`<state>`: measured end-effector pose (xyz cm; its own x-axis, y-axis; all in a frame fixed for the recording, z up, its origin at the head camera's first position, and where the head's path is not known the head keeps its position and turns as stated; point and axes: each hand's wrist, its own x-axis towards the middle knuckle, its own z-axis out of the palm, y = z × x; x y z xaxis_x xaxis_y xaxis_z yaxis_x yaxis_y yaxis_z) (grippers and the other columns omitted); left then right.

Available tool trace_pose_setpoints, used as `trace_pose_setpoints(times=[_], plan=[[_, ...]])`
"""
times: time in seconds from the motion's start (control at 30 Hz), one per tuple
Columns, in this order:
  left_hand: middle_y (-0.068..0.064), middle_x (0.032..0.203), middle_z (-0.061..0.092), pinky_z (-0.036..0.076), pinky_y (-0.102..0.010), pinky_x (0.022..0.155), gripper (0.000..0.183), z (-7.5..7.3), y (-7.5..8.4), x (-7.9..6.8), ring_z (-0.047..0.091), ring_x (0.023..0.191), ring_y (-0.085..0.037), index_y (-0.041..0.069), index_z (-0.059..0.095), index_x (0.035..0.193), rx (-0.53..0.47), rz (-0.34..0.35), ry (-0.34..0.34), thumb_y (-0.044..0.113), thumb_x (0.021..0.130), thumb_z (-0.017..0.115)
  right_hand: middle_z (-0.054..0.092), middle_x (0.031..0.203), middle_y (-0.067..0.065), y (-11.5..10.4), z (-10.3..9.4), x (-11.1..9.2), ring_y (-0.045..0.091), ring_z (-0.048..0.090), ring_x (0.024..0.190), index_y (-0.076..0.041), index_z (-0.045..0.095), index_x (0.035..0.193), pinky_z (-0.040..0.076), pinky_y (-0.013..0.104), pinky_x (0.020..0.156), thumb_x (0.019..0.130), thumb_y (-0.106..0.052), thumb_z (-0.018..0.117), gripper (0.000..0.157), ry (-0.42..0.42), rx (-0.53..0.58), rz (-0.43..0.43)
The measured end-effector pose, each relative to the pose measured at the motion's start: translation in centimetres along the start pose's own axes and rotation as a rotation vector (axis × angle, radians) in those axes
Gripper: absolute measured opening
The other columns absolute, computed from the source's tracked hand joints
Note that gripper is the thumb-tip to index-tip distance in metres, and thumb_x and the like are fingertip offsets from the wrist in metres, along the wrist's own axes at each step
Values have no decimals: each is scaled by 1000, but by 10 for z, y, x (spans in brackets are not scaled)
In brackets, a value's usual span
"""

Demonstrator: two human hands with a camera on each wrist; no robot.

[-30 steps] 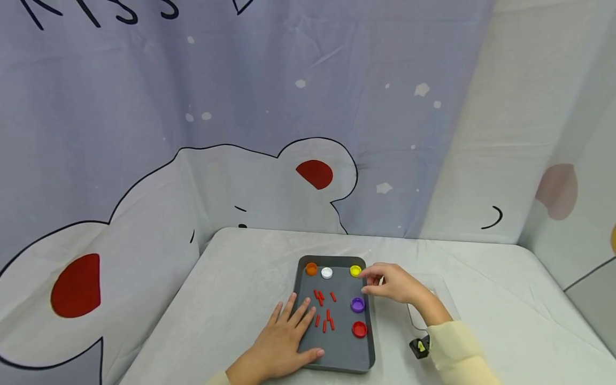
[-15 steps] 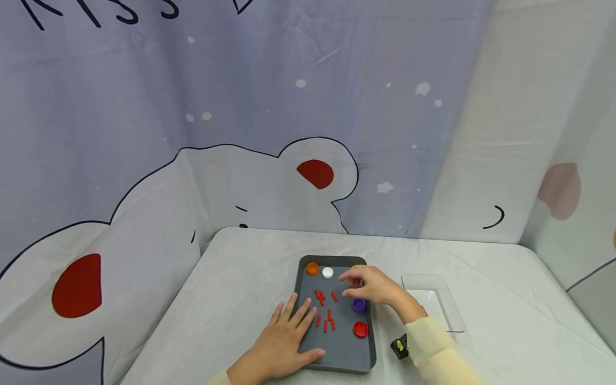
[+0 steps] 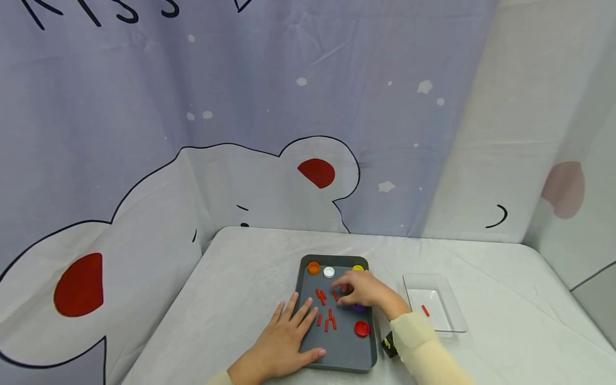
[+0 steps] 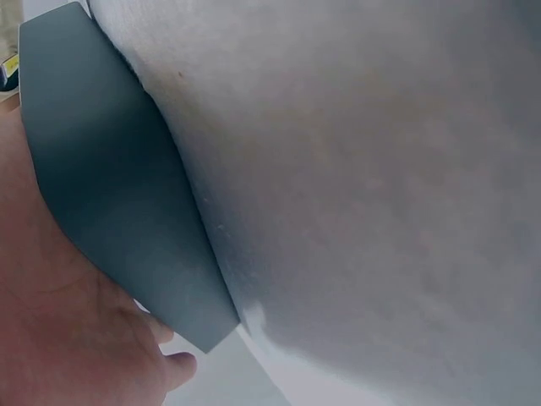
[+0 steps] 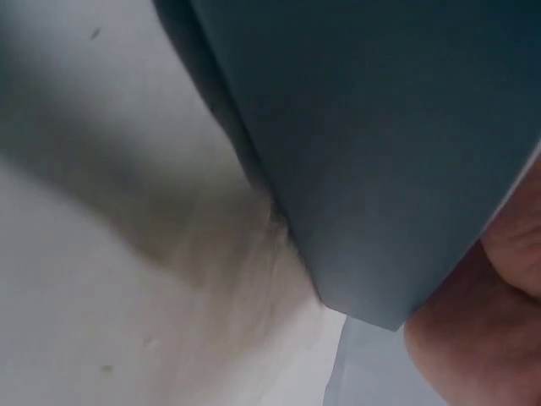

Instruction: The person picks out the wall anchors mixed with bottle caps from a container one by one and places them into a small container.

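Just now, one small, slim red stick (image 3: 335, 296) lay on the dark grey rectangular tray (image 3: 339, 353), between the thumb and index finger of the right hand (image 3: 367, 291). Its long axis ran mostly away from the person, the far end leaning left and the near end right. The right hand's grip stood partly open, thumb and finger apart on either side of the stick; whether either touched it, one could not tell. More slim red sticks (image 3: 326, 325) lay further left and nearer the person, most with their long axes running roughly near to far. Another red stick (image 3: 425, 310), its far end also leaning left, lay in the clear plastic box (image 3: 458, 315) right of the tray. The left hand (image 3: 284, 342), fingers spread, rested over the tray's left edge, its grip wide open and holding nothing. On the pale purple and white cloth backdrop (image 3: 269, 69), black letters, tops cut off, seemed to read "KISS". The black block with a yellow mark (image 3: 389, 345), on the white-covered desk (image 3: 240, 294) beside the right sleeve (image 3: 423, 342), was too small to read.
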<state>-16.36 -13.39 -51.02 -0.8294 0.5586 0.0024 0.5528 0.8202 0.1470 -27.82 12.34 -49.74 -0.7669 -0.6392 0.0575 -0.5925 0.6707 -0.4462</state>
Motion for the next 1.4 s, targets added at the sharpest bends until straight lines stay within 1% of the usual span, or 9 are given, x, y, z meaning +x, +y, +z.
trace_pose_setpoints(times=[0.1,0.3,0.43,0.53,0.73,1.0,1.2,1.27,1.4], plan=[[-5,166,28,19,-62,120,88,0,0,0,10,156,-38,17,38,158,1,0,0,78,94,36,60,85,-4,-3,1,2,8,51,74,-17,78,114,44,31,73,81,-29,86,36,-7,-46,27],[-7,166,30,19,-64,119,87,1,0,-1,11,155,-40,15,39,157,-18,15,21,75,95,40,60,84,-4,-7,4,6,11,54,75,-21,79,113,39,39,78,79,-28,88,36,-22,-60,124],[-7,166,30,19,-63,119,87,0,0,-1,11,155,-40,16,39,158,-13,15,19,76,95,39,58,83,-5,-9,5,8,12,54,75,-22,79,110,37,39,77,78,-26,88,33,-22,-67,156],[-6,166,30,19,-63,119,87,1,0,0,11,155,-40,16,39,158,-4,14,23,76,95,39,57,83,-5,-11,6,8,12,54,74,-22,80,108,36,39,75,78,-25,89,32,-20,-72,166],[-8,164,33,20,-65,117,86,4,-1,-1,14,154,-42,15,42,156,-20,32,63,75,95,41,56,81,-6,-12,7,8,12,53,73,-23,80,107,35,38,74,78,-24,88,30,-13,-86,173],[-7,165,32,21,-65,117,87,7,-2,-1,14,154,-41,16,42,156,-13,26,59,76,94,40,56,79,-5,-13,9,9,12,52,73,-22,80,102,36,37,73,78,-24,88,25,1,-96,183],[-7,164,34,22,-65,117,87,9,-2,-1,16,154,-41,16,43,156,3,32,80,77,94,38,57,74,-8,-14,9,9,12,52,71,-22,80,98,36,37,72,77,-24,89,23,18,-103,183],[-7,164,34,22,-65,117,87,8,-2,-1,16,154,-42,15,43,156,-7,30,75,77,94,39,57,71,-9,-14,10,10,11,52,70,-23,79,96,36,37,71,77,-24,88,22,26,-111,188],[-7,165,32,19,-64,118,86,5,-1,-1,13,155,-41,16,42,156,-32,15,45,76,94,40,55,68,-11,-13,12,12,10,51,67,-22,78,95,35,37,70,78,-24,86,19,33,-124,196]])
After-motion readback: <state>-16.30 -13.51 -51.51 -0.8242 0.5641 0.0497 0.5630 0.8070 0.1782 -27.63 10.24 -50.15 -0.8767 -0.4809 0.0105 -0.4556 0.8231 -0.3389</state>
